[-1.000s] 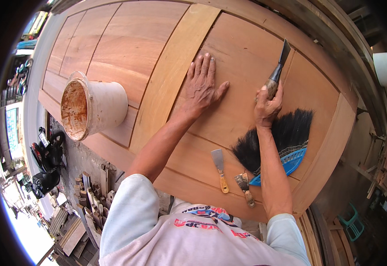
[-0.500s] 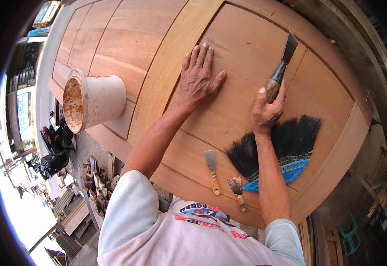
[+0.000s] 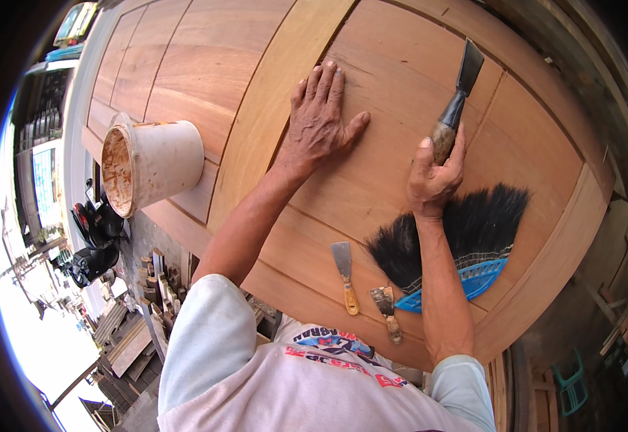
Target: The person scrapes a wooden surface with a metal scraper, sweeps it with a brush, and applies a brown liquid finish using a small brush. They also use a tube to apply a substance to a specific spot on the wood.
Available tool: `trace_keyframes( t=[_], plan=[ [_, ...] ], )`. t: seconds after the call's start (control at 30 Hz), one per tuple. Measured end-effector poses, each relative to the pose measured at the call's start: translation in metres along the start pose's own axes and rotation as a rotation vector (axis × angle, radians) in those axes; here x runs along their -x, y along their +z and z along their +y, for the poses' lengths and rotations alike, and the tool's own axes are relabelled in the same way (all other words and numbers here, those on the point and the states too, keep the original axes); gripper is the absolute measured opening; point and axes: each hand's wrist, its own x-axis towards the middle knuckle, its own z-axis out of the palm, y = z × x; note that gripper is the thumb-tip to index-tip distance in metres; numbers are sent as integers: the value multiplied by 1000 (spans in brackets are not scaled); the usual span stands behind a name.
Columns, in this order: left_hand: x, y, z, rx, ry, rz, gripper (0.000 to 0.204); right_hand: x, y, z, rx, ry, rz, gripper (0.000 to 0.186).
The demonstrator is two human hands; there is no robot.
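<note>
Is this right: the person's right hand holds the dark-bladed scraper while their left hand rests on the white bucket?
Not quite: the left hand isn't on the white bucket. The head view shows it spread on the panelled wooden surface, apart from the bucket. The right hand does hold the dark-bladed scraper.

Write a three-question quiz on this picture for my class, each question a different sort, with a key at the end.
1. Short answer: What does the right grip hold?
2. True or false: The left grip is holding the bucket.
3. Multiple choice: What colour is the base of the black-bristled brush? A) red B) blue C) green

Key:
1. A dark-bladed scraper.
2. False; it lies palm-down on the wooden panel.
3. B.
</note>
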Motion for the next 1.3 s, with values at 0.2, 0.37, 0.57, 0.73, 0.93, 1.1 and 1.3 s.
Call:
trace_keyframes(
  t=[0.2, 0.37, 0.57, 0.73, 0.93, 1.1, 1.3],
  plan=[
    [14, -5, 5, 33, -11, -5, 88, 1, 0, 0, -33, 55, -10, 73],
    [25, -4, 7, 47, -23, -26, 88, 2, 1, 8, 31, 13, -8, 73],
    [1, 8, -8, 20, -20, 11, 90, 4, 2, 1, -56, 120, -26, 70],
    [-3, 9, -12, -21, 46, 85, 92, 4, 1, -2, -58, 113, -19, 69],
    [4, 8, -15, -7, 48, 74, 94, 4, 0, 2, 6, 84, -22, 68],
    [14, 7, -18, 61, 25, 46, 99, 4, 0, 4, 14, 79, -21, 68],
    [15, 10, -21, 55, 21, 64, 99, 4, 2, 2, -24, 95, -28, 69]
  ],
)
